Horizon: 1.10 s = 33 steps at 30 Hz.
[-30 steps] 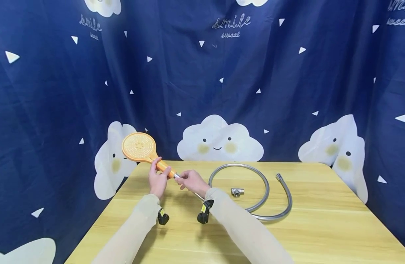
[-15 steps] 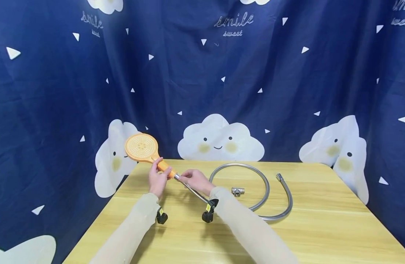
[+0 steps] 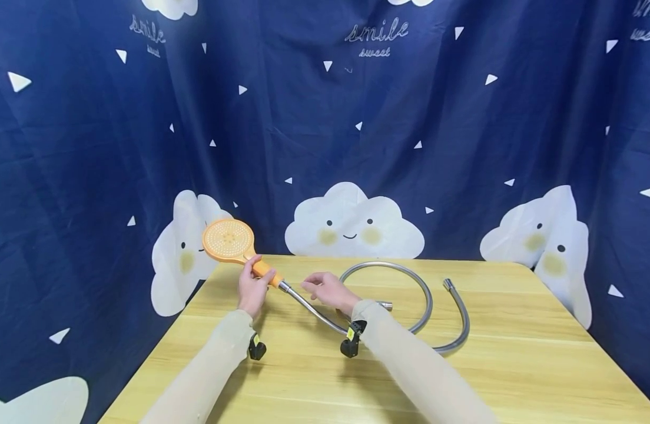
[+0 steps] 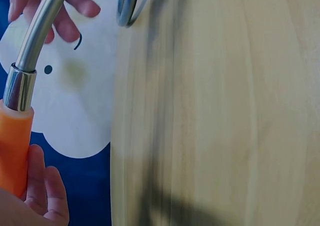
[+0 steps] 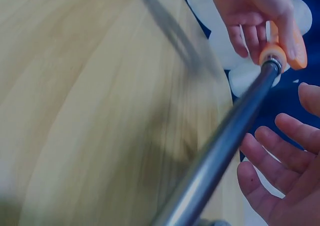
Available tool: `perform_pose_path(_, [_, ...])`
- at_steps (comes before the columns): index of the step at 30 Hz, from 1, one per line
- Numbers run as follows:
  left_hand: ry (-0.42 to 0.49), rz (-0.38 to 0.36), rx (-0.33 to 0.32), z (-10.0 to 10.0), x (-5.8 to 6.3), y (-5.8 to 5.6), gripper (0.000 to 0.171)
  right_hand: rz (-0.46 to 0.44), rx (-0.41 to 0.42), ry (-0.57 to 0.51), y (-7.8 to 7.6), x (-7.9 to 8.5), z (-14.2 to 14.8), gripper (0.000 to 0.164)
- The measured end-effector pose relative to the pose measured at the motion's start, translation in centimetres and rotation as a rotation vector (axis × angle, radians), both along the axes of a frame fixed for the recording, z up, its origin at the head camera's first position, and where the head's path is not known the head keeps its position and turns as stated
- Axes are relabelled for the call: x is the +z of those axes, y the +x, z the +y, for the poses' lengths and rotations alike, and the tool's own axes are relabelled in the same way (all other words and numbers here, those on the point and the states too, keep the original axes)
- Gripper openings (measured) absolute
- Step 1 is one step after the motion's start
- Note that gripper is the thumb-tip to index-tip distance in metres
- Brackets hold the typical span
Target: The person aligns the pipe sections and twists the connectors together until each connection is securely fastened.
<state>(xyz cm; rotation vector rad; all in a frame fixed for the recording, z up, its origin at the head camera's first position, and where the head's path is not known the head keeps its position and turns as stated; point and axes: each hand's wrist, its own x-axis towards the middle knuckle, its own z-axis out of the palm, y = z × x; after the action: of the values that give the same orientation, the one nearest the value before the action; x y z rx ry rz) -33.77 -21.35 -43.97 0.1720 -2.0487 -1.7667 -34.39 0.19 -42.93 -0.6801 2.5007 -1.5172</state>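
An orange handheld shower head (image 3: 228,240), its pale perforated face toward the head camera, is held up at the table's far left. My left hand (image 3: 252,291) grips its handle (image 4: 14,151). A silver connector (image 4: 19,88) sits at the handle's end, with the metal shower hose (image 5: 220,151) running out of it. Beside the hose, just right of the connector, my right hand (image 3: 330,290) holds nothing. In the right wrist view its fingers (image 5: 270,161) are loosely bent and spread, apart from the hose.
The hose loops across the wooden table (image 3: 516,365), ending in a metal end fitting (image 3: 448,284) at the right. A small metal tee fitting (image 3: 384,305) lies inside the loop, partly hidden by the right forearm. A blue curtain (image 3: 325,118) with clouds surrounds the table.
My right hand has let go at the connector and moved right, uncovering the connector and hose. The shower head has dipped slightly and shifted a little right; my left hand still holds it.
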Motion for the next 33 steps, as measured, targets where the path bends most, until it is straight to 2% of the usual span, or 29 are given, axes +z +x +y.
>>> perform_pose_path(6, [-0.029, -0.023, 0.003, -0.2, -0.2, -0.4, 0.060, 0.032, -0.018, 0.039, -0.5, 0.0, 1.4, 0.034])
perform_pose_path(11, [-0.050, -0.044, -0.002, -0.5, -0.4, -0.4, 0.061, 0.030, -0.015, 0.047, -0.3, 0.0, 2.5, 0.038])
perform_pose_path(19, [-0.089, -0.080, -0.002, -0.7, -0.9, -0.5, 0.060, 0.099, -0.054, 0.121, -0.3, -0.2, 4.3, 0.032])
perform_pose_path(26, [-0.055, -0.104, -0.031, -0.9, -1.3, -0.8, 0.058, 0.085, -0.071, 0.124, -0.1, -0.4, 5.7, 0.034])
perform_pose_path(33, [-0.061, -0.132, -0.043, -1.0, -1.7, -1.0, 0.058, 0.097, -0.081, 0.135, -0.6, -0.6, 7.5, 0.034])
